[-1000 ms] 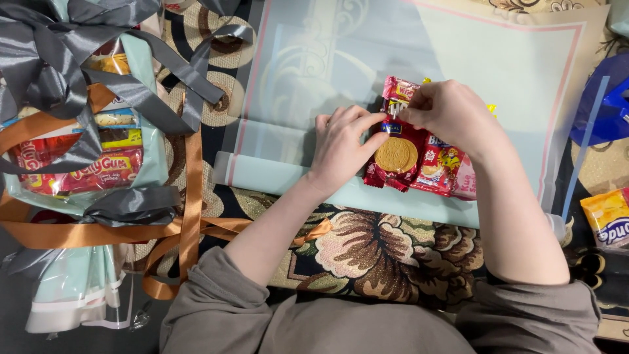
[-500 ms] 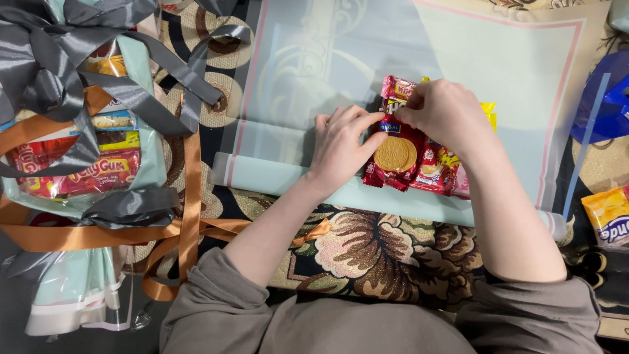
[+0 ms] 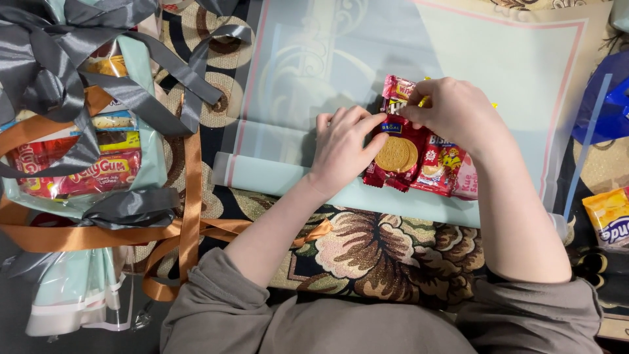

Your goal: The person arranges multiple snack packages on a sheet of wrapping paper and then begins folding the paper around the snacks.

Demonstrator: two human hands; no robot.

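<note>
A red biscuit packet [image 3: 396, 156] with a round biscuit pictured on it lies on a pale translucent wrapping sheet [image 3: 314, 59]. My left hand [image 3: 342, 145] rests flat against the packet's left edge, thumb on its top corner. My right hand [image 3: 451, 113] pinches a small pink and yellow snack packet [image 3: 397, 88] just above the red one. Two more snack packets, one red [image 3: 443, 165] and one pink [image 3: 465, 181], lie beside the red packet under my right wrist.
At the left stands a wrapped gift bundle of snacks [image 3: 78, 164] tied with grey ribbon [image 3: 98, 65] and orange ribbon [image 3: 191, 196]. A blue bag [image 3: 606, 105] and a yellow snack packet [image 3: 609, 216] lie at the right edge. A patterned floral carpet [image 3: 367, 255] lies underneath.
My right hand has shifted slightly on the small packet above the red one. My left hand and the packets stay where they were.
</note>
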